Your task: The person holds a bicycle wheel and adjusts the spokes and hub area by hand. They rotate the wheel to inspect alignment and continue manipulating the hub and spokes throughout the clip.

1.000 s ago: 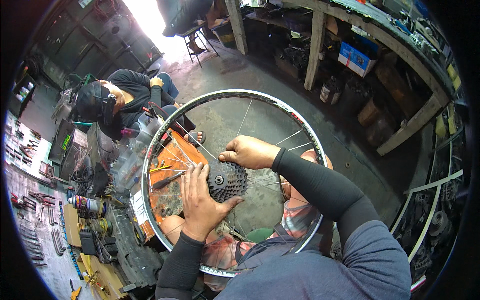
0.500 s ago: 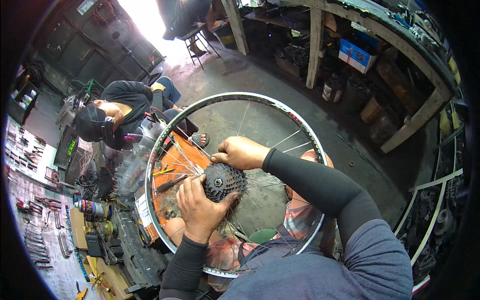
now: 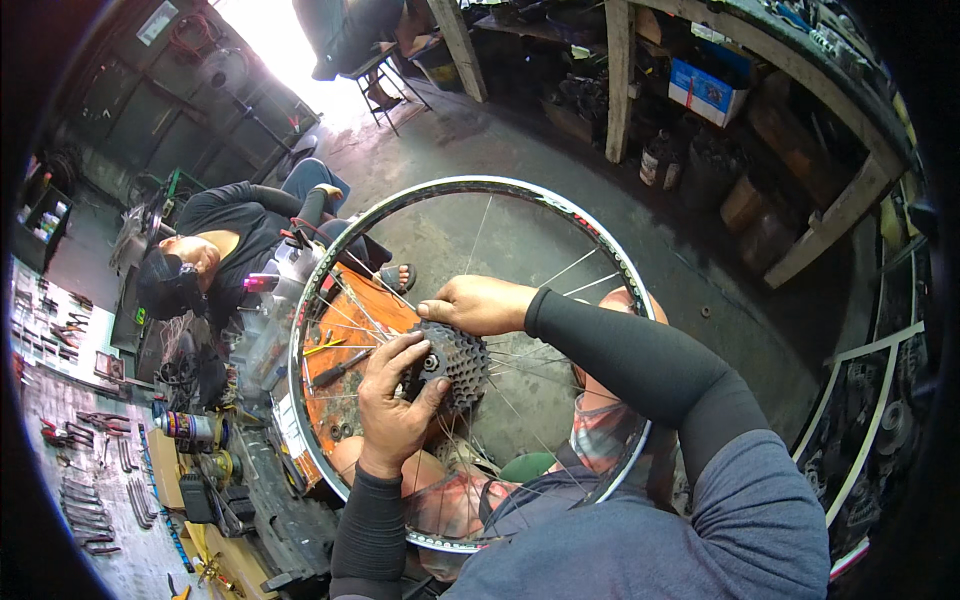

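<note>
A spoked bicycle wheel (image 3: pixel 548 196) with a black and silver rim leans across my lap. At its hub sits a dark, greasy sprocket cluster (image 3: pixel 462 366), its toothed rings facing up and to the left. My left hand (image 3: pixel 393 402) grips the outer end of the cluster, thumb on the near side and fingers on the far side. My right hand (image 3: pixel 484 303) is curled over the cluster's far edge, thumb pointing left. The fingertips of the right hand are hidden behind the sprockets.
An orange board (image 3: pixel 345 385) with a black-handled screwdriver (image 3: pixel 340 368) lies beyond the spokes. Another person in black (image 3: pixel 235 230) sits at the left. Hand tools (image 3: pixel 90 500) cover a light panel at lower left. A wooden bench (image 3: pixel 620 90) holds boxes and containers at the back right.
The sprocket cluster's outer face has tilted to the left and shows more of its toothed side. My left hand has shifted slightly left with it; the right hand stays at the far edge.
</note>
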Demonstrator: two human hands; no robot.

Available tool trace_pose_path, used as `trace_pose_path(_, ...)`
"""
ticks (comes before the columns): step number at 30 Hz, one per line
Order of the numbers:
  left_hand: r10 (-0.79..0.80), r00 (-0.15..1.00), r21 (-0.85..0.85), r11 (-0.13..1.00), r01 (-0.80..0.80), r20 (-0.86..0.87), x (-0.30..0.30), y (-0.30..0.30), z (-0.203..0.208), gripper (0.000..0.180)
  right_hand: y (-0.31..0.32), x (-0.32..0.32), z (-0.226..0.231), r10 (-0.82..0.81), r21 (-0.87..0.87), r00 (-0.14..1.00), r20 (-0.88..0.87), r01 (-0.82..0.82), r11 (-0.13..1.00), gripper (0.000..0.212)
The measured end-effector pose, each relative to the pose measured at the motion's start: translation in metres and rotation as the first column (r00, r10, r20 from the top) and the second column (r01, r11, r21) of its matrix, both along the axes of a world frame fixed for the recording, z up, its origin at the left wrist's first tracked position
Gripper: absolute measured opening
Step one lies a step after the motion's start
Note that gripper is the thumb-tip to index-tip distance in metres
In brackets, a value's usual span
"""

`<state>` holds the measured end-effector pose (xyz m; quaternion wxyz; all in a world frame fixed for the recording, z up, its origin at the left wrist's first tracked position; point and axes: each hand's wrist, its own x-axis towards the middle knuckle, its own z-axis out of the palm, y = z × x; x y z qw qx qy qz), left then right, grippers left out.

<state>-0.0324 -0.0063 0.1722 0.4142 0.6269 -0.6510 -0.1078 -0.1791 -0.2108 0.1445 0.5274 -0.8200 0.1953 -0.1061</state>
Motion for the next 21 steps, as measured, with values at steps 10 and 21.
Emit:
trace_pose_path(10,0.082,0.992,-0.030,0.996,-0.079,0.095,0.000,0.003,-0.003,0.055,-0.002,-0.007,0.003,-0.018,0.049,0.997,0.072,0.014,0.999,0.050)
trace_pose_path(21,0.221,0.971,-0.047,0.975,-0.217,0.087,-0.022,0.004,0.014,0.057,-0.002,-0.030,0.022,0.082,-0.123,0.995,0.057,-0.075,0.990,0.049)
